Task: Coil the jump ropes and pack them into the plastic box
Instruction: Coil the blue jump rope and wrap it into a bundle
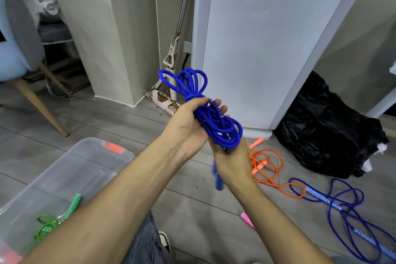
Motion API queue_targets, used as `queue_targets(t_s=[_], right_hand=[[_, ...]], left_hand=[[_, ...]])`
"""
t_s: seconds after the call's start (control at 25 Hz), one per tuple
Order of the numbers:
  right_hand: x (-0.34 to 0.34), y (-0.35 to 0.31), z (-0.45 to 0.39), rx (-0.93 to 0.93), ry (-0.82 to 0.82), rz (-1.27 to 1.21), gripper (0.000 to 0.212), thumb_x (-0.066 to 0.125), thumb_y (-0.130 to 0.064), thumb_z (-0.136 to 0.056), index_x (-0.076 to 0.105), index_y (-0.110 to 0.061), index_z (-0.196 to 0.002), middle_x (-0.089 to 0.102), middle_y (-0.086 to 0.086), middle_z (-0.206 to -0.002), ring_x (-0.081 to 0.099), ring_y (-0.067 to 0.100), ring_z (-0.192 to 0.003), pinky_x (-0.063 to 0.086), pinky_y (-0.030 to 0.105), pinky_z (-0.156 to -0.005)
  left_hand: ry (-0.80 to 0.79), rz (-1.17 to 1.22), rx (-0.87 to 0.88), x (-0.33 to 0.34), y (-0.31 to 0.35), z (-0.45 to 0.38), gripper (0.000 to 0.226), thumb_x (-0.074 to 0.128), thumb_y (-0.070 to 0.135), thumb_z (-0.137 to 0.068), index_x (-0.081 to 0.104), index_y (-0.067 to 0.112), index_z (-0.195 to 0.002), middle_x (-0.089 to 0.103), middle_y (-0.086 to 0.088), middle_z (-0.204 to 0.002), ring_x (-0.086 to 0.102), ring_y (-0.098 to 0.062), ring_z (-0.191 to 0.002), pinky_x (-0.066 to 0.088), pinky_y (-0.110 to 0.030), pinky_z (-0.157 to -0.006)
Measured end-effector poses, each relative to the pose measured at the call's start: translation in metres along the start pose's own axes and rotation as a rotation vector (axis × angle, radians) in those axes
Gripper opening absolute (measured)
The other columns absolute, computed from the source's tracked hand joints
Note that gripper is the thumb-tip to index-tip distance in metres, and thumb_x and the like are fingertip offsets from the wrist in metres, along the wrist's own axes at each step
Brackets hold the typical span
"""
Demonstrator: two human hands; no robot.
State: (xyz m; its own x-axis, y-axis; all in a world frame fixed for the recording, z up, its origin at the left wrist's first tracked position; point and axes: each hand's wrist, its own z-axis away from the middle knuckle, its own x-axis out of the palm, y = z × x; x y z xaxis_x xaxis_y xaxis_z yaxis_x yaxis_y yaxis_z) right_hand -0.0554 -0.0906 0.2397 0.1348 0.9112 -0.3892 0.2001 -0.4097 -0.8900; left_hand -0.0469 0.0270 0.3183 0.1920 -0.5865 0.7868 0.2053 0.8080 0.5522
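A thick blue jump rope (194,83) is bundled into loops at the centre of the view. My left hand (188,123) grips the bundle around its middle. My right hand (232,159) holds it from below, where a blurred blue handle (217,178) hangs down. The clear plastic box (90,152) stands on the floor at the lower left, with a coiled green jump rope (53,221) inside. On the floor to the right lie an orange jump rope (267,167), a thinner dark-blue jump rope (342,206) and a pink handle (247,219).
A black plastic bag (325,130) slumps against a white cabinet (267,38) at right. A mop (171,60) leans in the corner behind. A blue chair with wooden legs (38,100) stands at left. My shoe (165,240) shows at the bottom.
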Motion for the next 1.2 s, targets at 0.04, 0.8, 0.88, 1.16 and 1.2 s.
queue_targets(t_s=[0.04, 0.8, 0.88, 1.16, 1.2], right_hand=[[-0.001, 0.000, 0.000, 0.058, -0.073, -0.047, 0.017, 0.062, -0.022, -0.092, 0.065, -0.029, -0.107, 0.069, -0.013, -0.094, 0.063, 0.007, -0.085, 0.048, 0.025, -0.072], [-0.029, -0.021, 0.001, 0.193, -0.587, -0.053, 0.022, 0.057, -0.030, -0.099, 0.055, -0.014, -0.085, 0.053, 0.000, -0.060, 0.046, 0.016, -0.048, 0.039, 0.029, -0.047], [-0.038, -0.014, 0.004, 0.210, -0.678, -0.032, 0.016, 0.057, -0.027, -0.100, 0.057, -0.012, -0.094, 0.062, 0.003, -0.067, 0.058, 0.019, -0.054, 0.047, 0.031, -0.051], [-0.041, -0.010, -0.011, 0.181, -0.887, 0.195, 0.012, 0.060, -0.029, -0.099, 0.060, -0.018, -0.103, 0.066, 0.005, -0.080, 0.066, 0.014, -0.066, 0.057, 0.032, -0.064], [-0.037, -0.011, -0.014, 0.162, -0.921, 0.244, 0.011, 0.060, -0.029, -0.099, 0.061, -0.019, -0.103, 0.066, 0.004, -0.081, 0.067, 0.013, -0.066, 0.056, 0.032, -0.064]], left_hand=[[0.005, 0.014, -0.013, -0.002, 0.001, -0.001, 0.033, 0.055, 0.027, -0.097, 0.055, 0.004, -0.120, 0.067, -0.018, -0.104, 0.068, -0.036, -0.099, 0.050, -0.051, -0.099], [0.106, -0.041, 0.182, -0.025, 0.038, -0.025, 0.037, 0.045, 0.043, -0.102, 0.055, 0.007, -0.109, 0.061, -0.008, -0.082, 0.062, -0.022, -0.073, 0.054, -0.037, -0.077], [0.089, -0.085, 0.231, -0.025, 0.047, -0.024, 0.037, 0.046, 0.044, -0.102, 0.055, 0.009, -0.112, 0.064, -0.010, -0.086, 0.064, -0.024, -0.078, 0.055, -0.041, -0.085], [0.164, -0.091, 0.267, -0.071, 0.078, -0.008, 0.029, 0.043, 0.033, -0.099, 0.056, 0.008, -0.105, 0.058, -0.015, -0.093, 0.059, -0.031, -0.088, 0.052, -0.046, -0.088], [0.182, -0.099, 0.274, -0.086, 0.085, -0.003, 0.025, 0.042, 0.029, -0.097, 0.056, 0.008, -0.100, 0.058, -0.017, -0.097, 0.059, -0.032, -0.091, 0.052, -0.045, -0.088]])
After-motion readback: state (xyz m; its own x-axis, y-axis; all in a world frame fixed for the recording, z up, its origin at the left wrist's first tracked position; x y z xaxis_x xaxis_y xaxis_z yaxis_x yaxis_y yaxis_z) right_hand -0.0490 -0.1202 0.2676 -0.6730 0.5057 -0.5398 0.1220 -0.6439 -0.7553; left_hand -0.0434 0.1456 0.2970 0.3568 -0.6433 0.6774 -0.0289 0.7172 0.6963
